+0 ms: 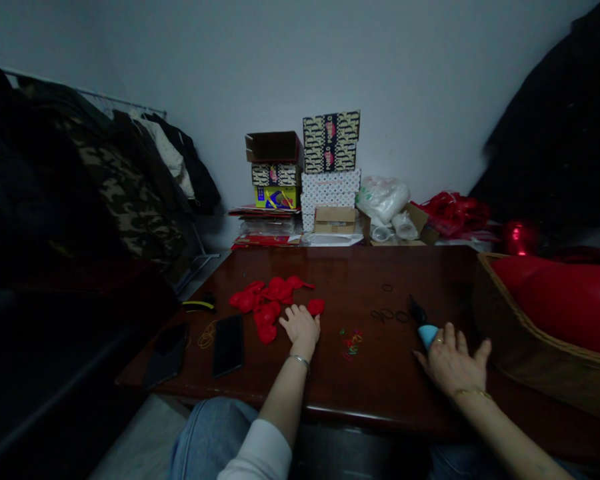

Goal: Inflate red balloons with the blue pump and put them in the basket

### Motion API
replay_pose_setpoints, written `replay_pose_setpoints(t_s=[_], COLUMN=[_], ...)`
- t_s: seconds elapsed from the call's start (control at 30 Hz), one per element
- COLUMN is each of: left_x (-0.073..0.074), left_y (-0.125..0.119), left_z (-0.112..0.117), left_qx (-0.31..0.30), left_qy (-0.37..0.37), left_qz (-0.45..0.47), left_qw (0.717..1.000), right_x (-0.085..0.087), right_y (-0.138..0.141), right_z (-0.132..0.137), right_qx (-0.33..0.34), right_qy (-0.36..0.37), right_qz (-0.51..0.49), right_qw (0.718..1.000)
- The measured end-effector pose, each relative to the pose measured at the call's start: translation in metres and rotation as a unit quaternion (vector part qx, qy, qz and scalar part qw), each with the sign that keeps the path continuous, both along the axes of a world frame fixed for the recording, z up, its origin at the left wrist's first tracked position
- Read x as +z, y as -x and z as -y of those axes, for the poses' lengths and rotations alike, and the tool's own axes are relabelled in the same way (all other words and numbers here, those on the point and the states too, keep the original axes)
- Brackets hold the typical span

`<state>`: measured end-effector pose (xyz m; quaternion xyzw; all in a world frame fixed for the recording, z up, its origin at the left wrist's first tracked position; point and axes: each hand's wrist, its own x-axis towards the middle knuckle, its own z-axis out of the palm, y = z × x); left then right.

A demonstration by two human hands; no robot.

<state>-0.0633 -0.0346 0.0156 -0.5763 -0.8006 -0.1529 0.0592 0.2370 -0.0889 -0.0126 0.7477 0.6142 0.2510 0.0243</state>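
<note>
My left hand [301,328] reaches over the table, fingers spread, at the right edge of a pile of limp red balloons [266,312]. One loose red balloon [316,306] lies just beyond its fingertips. My right hand [457,360] is palm down with its fingers stretched apart, over a light-blue hand pump [427,335] with a black nozzle. Part of the pump is hidden beneath that hand. Between my hands lies a small heap of coloured rubber bands [351,343]. Several dark bands [387,315] are scattered near the pump's nozzle.
A wicker basket [545,353] with big inflated red balloons [565,293] borders the table [340,400] on the right. To the left lie a phone [228,345], a dark tablet-like slab [166,355], yellowish bands [207,335] and a black-and-yellow object [200,305]. Stacked boxes [330,143] stand behind.
</note>
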Motion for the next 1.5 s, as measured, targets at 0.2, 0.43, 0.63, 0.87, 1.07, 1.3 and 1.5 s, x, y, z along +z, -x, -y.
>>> replay_pose_setpoints(t_s=[0.2,0.43,0.63,0.87,1.07,1.3,1.5], left_x=[-0.002,0.007,0.004,-0.007,-0.016,-0.017,-0.015], left_y=[-0.002,0.000,0.003,0.000,-0.020,-0.017,-0.005], left_z=[-0.006,-0.019,-0.017,-0.011,-0.003,0.000,-0.008], left_qx=[-0.024,0.012,0.052,0.040,0.016,0.011,0.040], left_qy=[0.004,-0.059,-0.085,-0.094,-0.167,-0.186,-0.173], left_qz=[0.043,0.613,0.917,0.929,0.915,0.918,0.928], left_qw=[0.999,0.787,0.386,0.355,0.368,0.351,0.328], right_x=[0.008,0.018,0.041,0.039,0.039,0.045,0.054], right_y=[-0.003,-0.006,0.003,0.016,0.101,0.141,0.116], right_z=[0.003,0.008,0.009,0.016,0.057,0.060,0.058], right_qx=[-0.027,0.012,0.120,0.108,0.191,0.170,0.212], right_qy=[0.021,0.000,-0.015,-0.010,0.020,0.059,0.038], right_qz=[-0.039,-0.046,-0.035,-0.080,-0.235,-0.250,-0.242], right_qw=[0.999,0.999,0.992,0.991,0.953,0.951,0.946])
